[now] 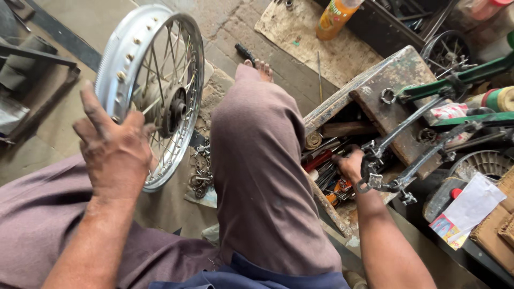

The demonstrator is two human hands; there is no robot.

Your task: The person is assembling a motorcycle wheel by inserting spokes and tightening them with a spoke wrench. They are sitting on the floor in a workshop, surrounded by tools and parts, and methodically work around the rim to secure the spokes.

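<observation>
wheel rim against left fingers

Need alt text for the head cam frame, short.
A seated person's left hand grips the rim of an upright silver spoked wheel, while the right hand reaches into an open wooden toolbox full of tools. A bent knee in brownish trousers fills the middle, above a stone floor.

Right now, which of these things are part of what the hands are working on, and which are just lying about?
In hand:
- spoked wheel, held upright at its rim by the left hand
- wooden toolbox, with the right hand reaching among its tools

Lying about:
- orange bottle
- folded paper
- tape rolls
- loose metal bits on the floor
</observation>
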